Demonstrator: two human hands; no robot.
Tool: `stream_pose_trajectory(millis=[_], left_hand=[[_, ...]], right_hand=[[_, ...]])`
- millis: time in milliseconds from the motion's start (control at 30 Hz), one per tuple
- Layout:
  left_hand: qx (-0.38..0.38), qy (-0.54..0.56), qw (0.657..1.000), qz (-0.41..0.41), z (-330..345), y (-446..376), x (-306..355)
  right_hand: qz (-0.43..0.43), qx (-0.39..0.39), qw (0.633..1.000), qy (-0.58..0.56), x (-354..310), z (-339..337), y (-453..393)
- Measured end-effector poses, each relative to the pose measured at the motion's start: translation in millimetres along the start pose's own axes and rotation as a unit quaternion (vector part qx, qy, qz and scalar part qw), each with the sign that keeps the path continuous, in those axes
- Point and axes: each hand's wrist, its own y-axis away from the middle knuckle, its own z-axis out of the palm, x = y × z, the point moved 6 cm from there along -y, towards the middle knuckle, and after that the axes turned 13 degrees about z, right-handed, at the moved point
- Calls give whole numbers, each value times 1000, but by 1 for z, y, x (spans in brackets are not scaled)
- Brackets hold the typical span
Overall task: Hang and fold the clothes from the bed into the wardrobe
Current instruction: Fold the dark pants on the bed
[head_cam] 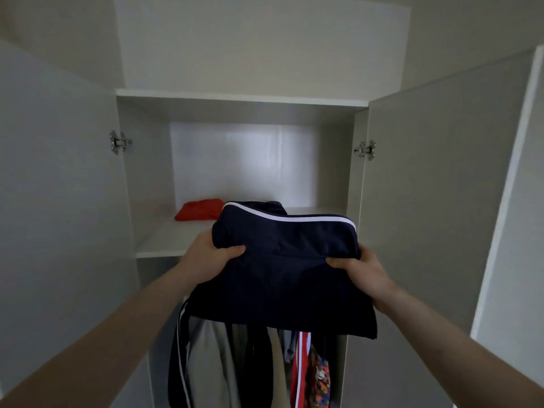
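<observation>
Head view: the person stands at the open wardrobe (pixel 382 201), both arms raised, holding a folded navy garment (pixel 282 260) with a white stripe at shelf (pixel 164 242) height, its far edge over the shelf front and its near end drooping. Left hand (pixel 206 257) grips the garment's left side, thumb curled on top; right hand (pixel 362 269) grips the right side likewise. A folded red garment (pixel 197 210) lies at the shelf's back left; hanging clothes (pixel 306 369) show below.

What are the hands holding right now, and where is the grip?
Both hold the folded navy garment: left hand grips its left side, right hand its right side, thumbs on top.
</observation>
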Motion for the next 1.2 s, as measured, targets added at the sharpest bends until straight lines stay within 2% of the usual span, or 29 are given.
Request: stream_pose_trajectory(millis=[300, 533, 667, 767, 1000, 1067, 1133, 1200], left_hand=[[-1, 15, 996, -93, 44, -118, -80], [-57, 18, 986, -157, 85, -214, -156], [-72, 49, 980, -182, 111, -262, -204], [-79, 70, 971, -213, 129, -285, -238], [-135, 48, 962, -232, 155, -321, -285], [-142, 21, 967, -211, 160, -330, -284], [-145, 11, 970, -194, 166, -338, -281], [-157, 5, 971, -179, 178, -348, -280]], right_hand=[[27, 18, 997, 63, -15, 14, -161], [57, 83, 982, 161, -20, 10, -264], [80, 120, 958, 247, -25, 13, -325], [94, 154, 923, 340, -32, 22, -363], [10, 227, 828, 512, -29, 60, -379], [2, 211, 828, 520, -8, 78, -374], [38, 182, 832, 523, 18, 90, -372], [61, 176, 821, 540, 36, 96, -377]])
